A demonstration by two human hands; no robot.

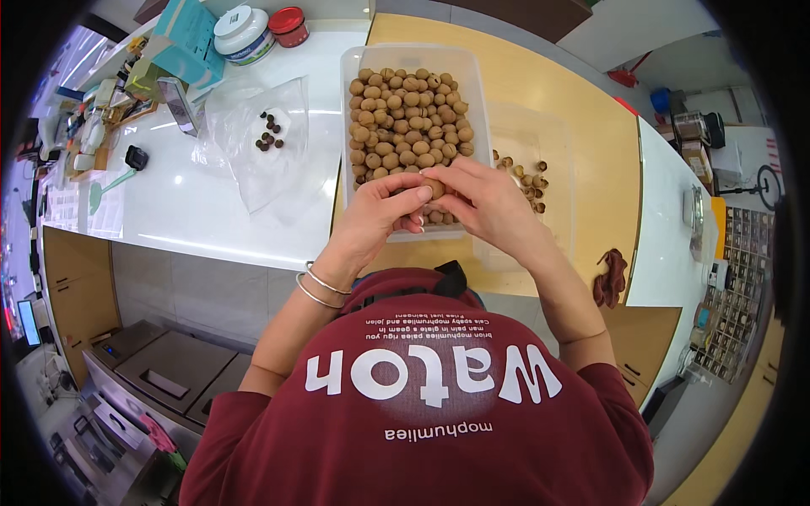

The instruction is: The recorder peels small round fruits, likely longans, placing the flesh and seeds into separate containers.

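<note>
My left hand point(383, 212) and my right hand point(487, 196) meet over the near part of a clear plastic bin point(411, 58). Between their fingertips they hold one round brown fruit in its shell, apparently a dried longan point(435, 188). The bin is filled with many more of these fruits point(405, 120), some with cracked shells. Right of it, partly behind my right forearm, a shallow clear tray point(563, 136) holds empty shell pieces point(538, 182). To the left, several dark peeled fruits point(271, 129) lie on a clear plastic bag point(253, 180).
A phone point(177, 104) leans upright beside the bag. Behind stand a turquoise box point(190, 44), a white tub point(243, 31) and a red-lidded jar point(289, 27). A small black object point(136, 157) and a green spatula point(111, 190) lie left; a dark red cloth point(610, 278) lies at right.
</note>
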